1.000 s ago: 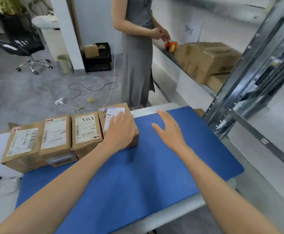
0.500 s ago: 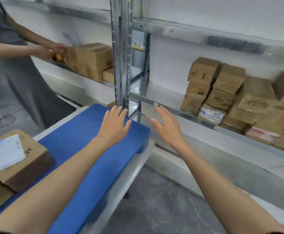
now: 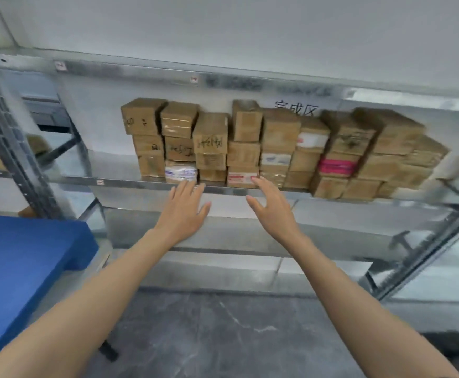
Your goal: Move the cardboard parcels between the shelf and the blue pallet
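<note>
Brown cardboard parcels [image 3: 250,148], taped, some w/ white or pink labels, stacked approx 3 high on metal shelf [image 3: 141,184]; left hand [image 3: 184,211] & right hand [image 3: 272,208] both spread, empty.

**One head-worn camera, facing the shelf**

The single wide-angle view looks from the person's head, forward and down, facing the grey metal shelf rack [image 3: 130,183] almost squarely. It is near: both forearms [image 3: 108,290] run up from the lower corners. The left hand [image 3: 182,214] and the right hand [image 3: 273,211] lie at mid-frame, their fingertips [image 3: 188,184] overlapping the shelf board's front edge. The stacked brown cardboard parcels [image 3: 243,155] sit just above centre, blurred. The rack's uprights lean outward at both sides. A corner of the flat blue pallet [image 3: 23,257] enters at the left edge. The dark grey marbled floor [image 3: 223,336] fills the bottom, the white wall [image 3: 223,31] the top.
</note>
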